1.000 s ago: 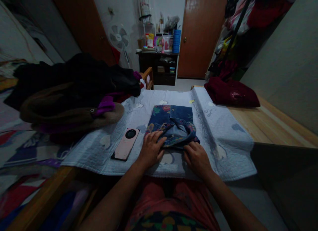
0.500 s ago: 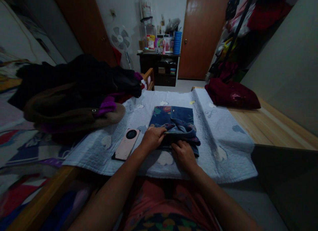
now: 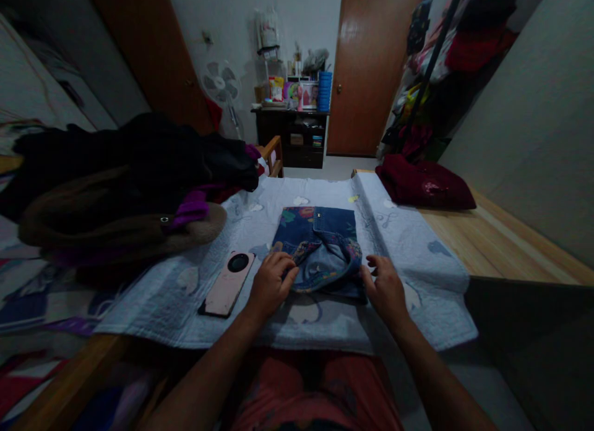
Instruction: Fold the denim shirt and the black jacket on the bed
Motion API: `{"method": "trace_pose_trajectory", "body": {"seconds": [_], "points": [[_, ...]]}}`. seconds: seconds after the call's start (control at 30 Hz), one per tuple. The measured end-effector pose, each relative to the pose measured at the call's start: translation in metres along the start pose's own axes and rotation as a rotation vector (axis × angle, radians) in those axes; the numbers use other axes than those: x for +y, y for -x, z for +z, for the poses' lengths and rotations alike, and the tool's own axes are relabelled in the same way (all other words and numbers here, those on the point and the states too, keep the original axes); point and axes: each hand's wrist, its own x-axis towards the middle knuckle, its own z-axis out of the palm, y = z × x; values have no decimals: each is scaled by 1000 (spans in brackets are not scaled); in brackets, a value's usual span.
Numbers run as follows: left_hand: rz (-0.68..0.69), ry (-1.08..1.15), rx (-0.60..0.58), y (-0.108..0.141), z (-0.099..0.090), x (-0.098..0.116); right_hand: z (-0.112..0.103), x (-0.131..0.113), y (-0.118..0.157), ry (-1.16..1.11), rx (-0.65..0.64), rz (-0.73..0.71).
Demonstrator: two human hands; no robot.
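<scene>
A folded blue denim garment [image 3: 334, 224] with a floral print lies on a pale quilted cloth. Its near part is spread into a rounded opening that shows a lighter inner side. At the left edge of this opening, my left hand [image 3: 273, 281] has its bent fingers and thumb closed on the denim. My right hand [image 3: 386, 290] is at the right edge, fingers apart, the thumb close to or touching the fabric. Left of the garment lies a pink phone [image 3: 229, 285] with a round black camera, face down.
The quilted cloth [image 3: 250, 224] covers the table. Dark coats [image 3: 139, 153] are heaped on the left. A maroon folded garment [image 3: 424, 182] rests on the wooden surface [image 3: 487, 233] at right. Behind stand a fan [image 3: 221, 81] and a dark cabinet [image 3: 290, 134].
My hands have moved apart, the left one leftward and the right one to the garment's right edge. The bunched near part of the denim is now spread wider. The view has shifted slightly.
</scene>
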Motion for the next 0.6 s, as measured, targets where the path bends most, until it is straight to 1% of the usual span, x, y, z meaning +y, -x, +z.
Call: {"method": "trace_pose_trajectory", "body": {"seconds": [0.03,0.07,0.13,0.17,0.23,0.3,0.37,0.43,0.5,0.53,0.6], "points": [[-71,-44,48,-4,1,-1,2,5,-8,-5,-15,81],[-129,-93,58,-7,4,-2,5,9,-15,-33,-59,155],[-196,-170,-1,-11,9,-6,9,13,-25,-130,-184,249],[-211,-192,-46,-13,11,-8,11,13,-27,-191,-258,261],[-236,-206,-111,-15,14,-12,11,13,-28,-321,-404,209],[-250,-178,-110,-19,13,-15,10,16,-25,-398,-483,108],[-233,-131,-46,-23,8,-18,10,20,-20,-364,-450,16],[-193,-101,38,-26,1,-21,12,25,-14,-259,-368,-54],[-160,-116,93,-27,-5,-23,16,26,-8,-155,-312,-104],[-148,-142,97,-27,-7,-24,17,25,-5,-109,-291,-123],[-131,-231,53,-23,-7,-25,19,21,2,-23,-237,-166]]}}
